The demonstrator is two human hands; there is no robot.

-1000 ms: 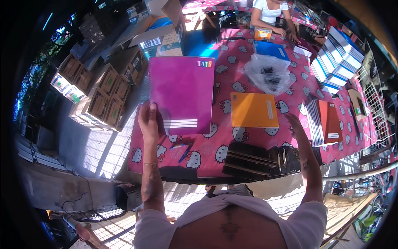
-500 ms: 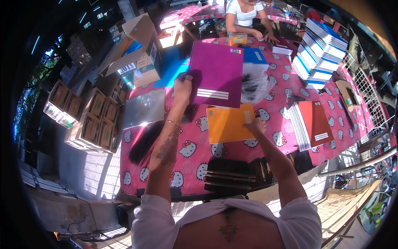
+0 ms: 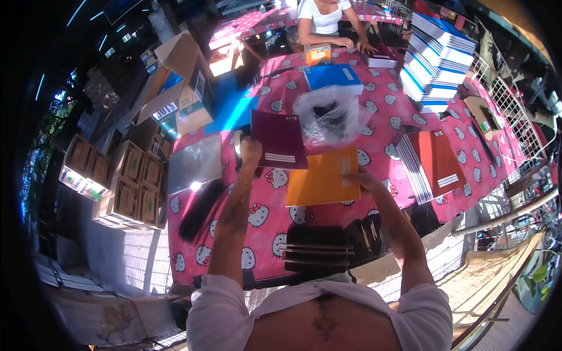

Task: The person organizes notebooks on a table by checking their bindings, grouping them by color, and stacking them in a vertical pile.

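With your left hand [image 3: 250,152] gripping the purple notebook [image 3: 278,137] by its left edge and your right hand [image 3: 367,181] at the orange notebook's [image 3: 322,182] right edge over the pink table [image 3: 266,243], its grip unclear, best support both evenly so corners don't bend.

Gridded sunlight [image 3: 136,251] falls on the pale grey floor [image 3: 114,243] beside this pink cat-print-covered table [image 3: 266,240]; slim white tube lights [image 3: 40,86] glow high left.
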